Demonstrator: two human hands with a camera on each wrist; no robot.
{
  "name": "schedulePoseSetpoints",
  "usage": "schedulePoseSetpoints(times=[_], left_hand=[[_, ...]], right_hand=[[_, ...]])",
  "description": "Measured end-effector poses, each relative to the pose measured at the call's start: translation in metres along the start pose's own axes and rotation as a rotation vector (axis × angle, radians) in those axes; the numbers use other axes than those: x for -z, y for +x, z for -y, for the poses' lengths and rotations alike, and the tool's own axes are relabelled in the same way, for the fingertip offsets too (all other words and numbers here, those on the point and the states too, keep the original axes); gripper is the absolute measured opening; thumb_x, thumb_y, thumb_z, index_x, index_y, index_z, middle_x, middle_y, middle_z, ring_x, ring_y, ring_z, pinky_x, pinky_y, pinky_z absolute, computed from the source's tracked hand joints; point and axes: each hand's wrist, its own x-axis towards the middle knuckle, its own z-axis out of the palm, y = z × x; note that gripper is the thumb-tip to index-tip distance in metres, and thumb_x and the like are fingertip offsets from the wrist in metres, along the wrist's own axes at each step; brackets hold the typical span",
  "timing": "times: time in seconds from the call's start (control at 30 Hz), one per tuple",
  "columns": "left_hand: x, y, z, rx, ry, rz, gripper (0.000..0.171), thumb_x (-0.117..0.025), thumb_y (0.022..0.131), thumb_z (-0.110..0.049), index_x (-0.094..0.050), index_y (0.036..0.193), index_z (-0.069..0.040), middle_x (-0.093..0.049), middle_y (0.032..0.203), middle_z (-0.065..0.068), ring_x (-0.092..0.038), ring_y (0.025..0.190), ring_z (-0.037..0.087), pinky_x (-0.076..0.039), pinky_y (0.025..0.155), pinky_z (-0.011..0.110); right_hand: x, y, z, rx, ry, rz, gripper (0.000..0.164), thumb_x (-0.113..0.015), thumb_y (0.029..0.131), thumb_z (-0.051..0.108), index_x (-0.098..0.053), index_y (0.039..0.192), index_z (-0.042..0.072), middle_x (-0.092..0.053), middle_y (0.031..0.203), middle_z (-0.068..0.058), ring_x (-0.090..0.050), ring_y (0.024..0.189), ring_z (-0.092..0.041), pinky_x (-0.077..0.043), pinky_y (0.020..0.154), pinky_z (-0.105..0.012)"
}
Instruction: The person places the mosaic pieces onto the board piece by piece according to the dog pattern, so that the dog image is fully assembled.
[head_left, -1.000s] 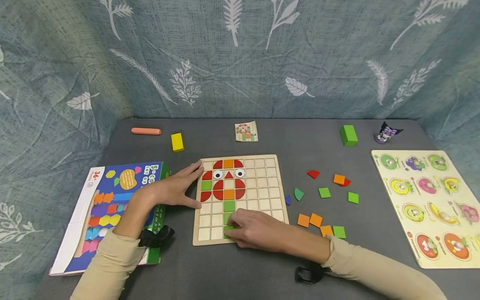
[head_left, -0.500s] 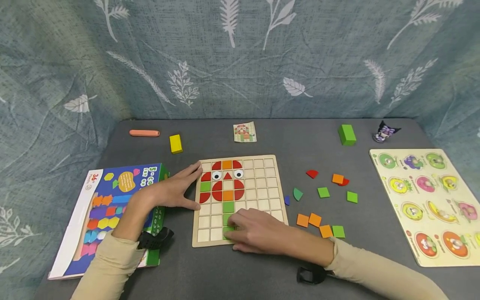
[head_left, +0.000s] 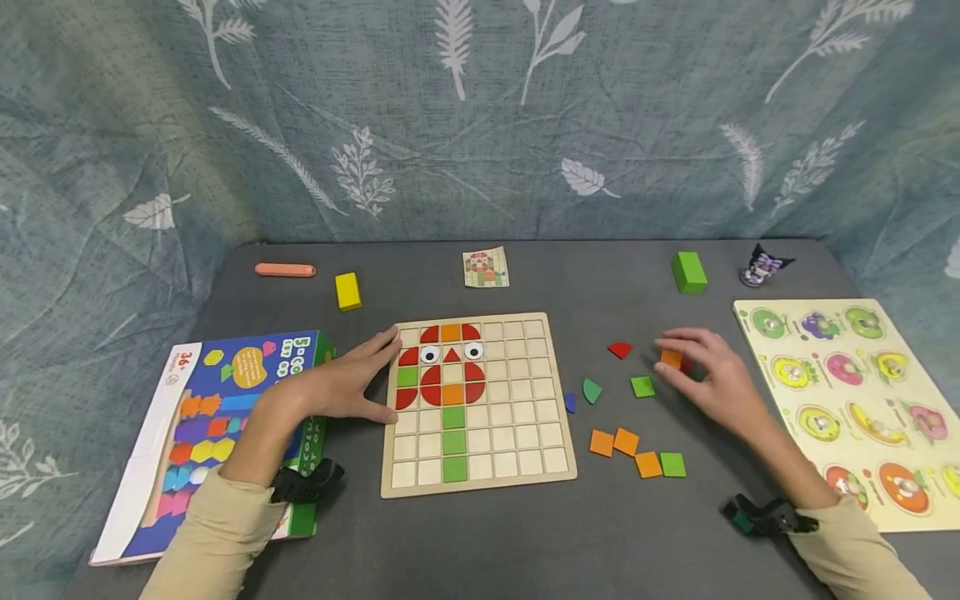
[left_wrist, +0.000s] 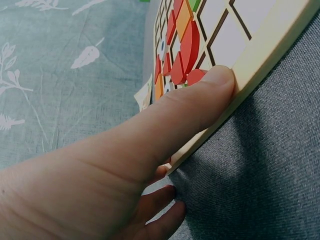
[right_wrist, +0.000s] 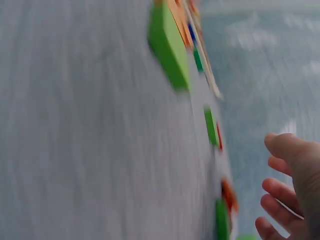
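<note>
My left hand (head_left: 347, 379) rests at the left edge of the wooden grid board (head_left: 388, 467), fingers extended toward its far corner. In the left wrist view its thumb (left_wrist: 200, 97) lies on the board's rim. Red, orange and green tiles and two eye tiles form a figure on the board, with a column of green square tiles (head_left: 454, 442) running down to the near edge. My right hand (head_left: 712, 379) hovers over an orange square tile (head_left: 670, 359), thumb and fingers apart around it. A red quarter-round tile beneath is partly hidden.
Loose orange tiles (head_left: 601, 442), green squares (head_left: 642, 387), a red piece (head_left: 620, 350) and a green piece (head_left: 592, 391) lie right of the board. A toy box (head_left: 247, 367) stands left, a fruit puzzle board (head_left: 840, 400) right. A pattern card (head_left: 486, 267) lies behind.
My right hand has left the green column on the board and moved right to the loose orange tile, uncovering the lowest green squares. My left hand stays at the board's edge.
</note>
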Motion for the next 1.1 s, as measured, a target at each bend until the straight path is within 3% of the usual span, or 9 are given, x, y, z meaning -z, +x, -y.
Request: schedulePoseSetpoints(times=[0.1, 0.17, 0.4, 0.83, 1.1], left_hand=[[0.001, 0.0, -0.001, -0.005, 0.0, -0.002, 0.108, -0.074, 0.082, -0.047, -0.008, 0.156, -0.003, 0.005, 0.164, 0.017, -0.004, 0.15, 0.043, -0.019, 0.115, 0.063], [0.0, -0.001, -0.001, -0.009, -0.003, -0.006, 0.108, -0.074, 0.082, -0.047, -0.009, 0.156, -0.003, 0.004, 0.164, 0.017, -0.004, 0.149, 0.043, -0.019, 0.115, 0.064], [-0.001, 0.0, -0.001, -0.007, 0.001, -0.011, 0.107, -0.074, 0.082, -0.046, -0.009, 0.156, -0.002, 0.004, 0.164, 0.017, -0.005, 0.15, 0.043, -0.02, 0.115, 0.063], [0.001, 0.001, -0.001, -0.002, 0.009, -0.002, 0.107, -0.074, 0.083, -0.046, -0.008, 0.156, -0.003, 0.004, 0.164, 0.017, -0.004, 0.15, 0.043, -0.018, 0.115, 0.063], [0.001, 0.0, -0.002, 0.008, 0.023, -0.003, 0.108, -0.074, 0.082, -0.048, -0.009, 0.156, -0.004, 0.004, 0.164, 0.017, -0.005, 0.149, 0.044, -0.02, 0.115, 0.064]], right_hand=[[0.008, -0.006, -0.018, -0.153, 0.049, -0.006, 0.031, -0.074, 0.083, 0.006, -0.07, 0.114, 0.004, -0.063, 0.118, -0.013, -0.047, 0.112, 0.011, -0.032, 0.093, -0.008], [0.01, -0.009, -0.023, -0.209, 0.057, 0.01, 0.03, -0.073, 0.085, 0.01, -0.07, 0.114, 0.006, -0.063, 0.119, -0.012, -0.038, 0.111, 0.022, -0.032, 0.092, -0.007], [0.008, -0.012, -0.029, -0.298, 0.083, 0.091, 0.03, -0.075, 0.085, 0.018, -0.071, 0.114, 0.013, -0.062, 0.123, -0.008, -0.037, 0.112, 0.021, -0.032, 0.094, -0.011], [0.002, -0.013, -0.033, -0.194, 0.064, 0.075, 0.025, -0.075, 0.083, 0.008, -0.073, 0.108, 0.008, -0.065, 0.117, -0.015, -0.037, 0.109, 0.016, -0.033, 0.09, -0.018], [-0.001, -0.013, -0.037, -0.139, 0.074, 0.043, 0.025, -0.076, 0.08, 0.002, -0.074, 0.105, 0.007, -0.067, 0.113, -0.013, -0.04, 0.107, 0.014, -0.033, 0.088, -0.015]])
